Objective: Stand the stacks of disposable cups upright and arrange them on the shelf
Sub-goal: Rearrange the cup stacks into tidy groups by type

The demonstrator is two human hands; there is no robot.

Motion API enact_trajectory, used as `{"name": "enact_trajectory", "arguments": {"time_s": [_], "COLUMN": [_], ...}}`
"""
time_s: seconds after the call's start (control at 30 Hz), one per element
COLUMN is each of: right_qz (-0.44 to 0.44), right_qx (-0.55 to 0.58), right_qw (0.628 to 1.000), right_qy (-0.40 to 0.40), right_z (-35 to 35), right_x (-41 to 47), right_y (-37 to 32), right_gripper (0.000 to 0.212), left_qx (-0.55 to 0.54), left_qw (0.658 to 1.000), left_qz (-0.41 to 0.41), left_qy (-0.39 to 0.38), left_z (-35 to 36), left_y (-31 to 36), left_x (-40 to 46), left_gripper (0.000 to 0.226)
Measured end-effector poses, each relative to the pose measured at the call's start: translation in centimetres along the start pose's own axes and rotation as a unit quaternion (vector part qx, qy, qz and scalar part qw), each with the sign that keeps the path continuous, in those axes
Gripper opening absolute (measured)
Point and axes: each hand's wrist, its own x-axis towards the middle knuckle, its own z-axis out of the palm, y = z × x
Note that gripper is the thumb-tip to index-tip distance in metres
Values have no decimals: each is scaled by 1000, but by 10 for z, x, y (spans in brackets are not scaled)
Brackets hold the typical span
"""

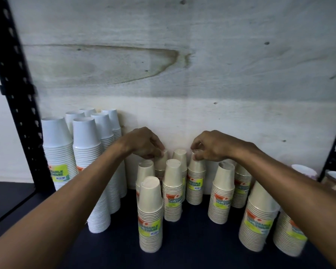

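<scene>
Two hands pinch upright cream stacks: left hand (145, 143) one (161, 162), right hand (209, 145) another (196, 181).

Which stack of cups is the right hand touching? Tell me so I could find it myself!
Look at the pale wooden back wall of the shelf, then down to the cream cup stacks standing in front of it. The right hand pinches the top of a cream stack in the back row. Unlike its back-row neighbours, its green and yellow label faces you in plain view.
</scene>
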Motion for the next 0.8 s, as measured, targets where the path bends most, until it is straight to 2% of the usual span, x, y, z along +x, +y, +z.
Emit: {"name": "enact_trajectory", "arguments": {"time_s": [0.1, 0.17, 0.27, 0.33, 0.43, 0.5, 0.6, 0.8], "right_qz": [17, 8, -42, -75, -105, -114, -114, -104], "right_qx": [-27, -49, 25, 71, 76, 79, 81, 88], "right_qw": [999, 997, 994, 993, 991, 988, 988, 989], "right_qy": [16, 57, 101, 52, -39, -70, -68, -59], "right_z": [0, -4, -13, -17, -14, -8, -1, 0], "right_x": [-2, -5, -13, -19, -25, -26, -24, -21], "right_y": [-4, -10, -23, -34, -49, -53, -53, -51], "right_gripper": [42, 43, 34, 32, 34, 35, 38, 39], "left_qx": [-20, -33, -37, -15, 25, 37, 36, 3], "left_qw": [1000, 999, 999, 998, 992, 988, 985, 990], "left_qz": [-10, -18, -30, -41, -59, -65, -72, -40], "left_qy": [-11, -4, -12, -43, -104, -138, -155, -136], "left_z": [-5, -12, -25, -34, -42, -42, -37, -25], "left_y": [1, 4, 11, 16, 20, 18, 11, 7], "left_x": [-5, -10, -21, -29, -40, -44, -46, -44], "left_gripper": [28, 33, 34, 33, 27, 25, 30, 38]}}
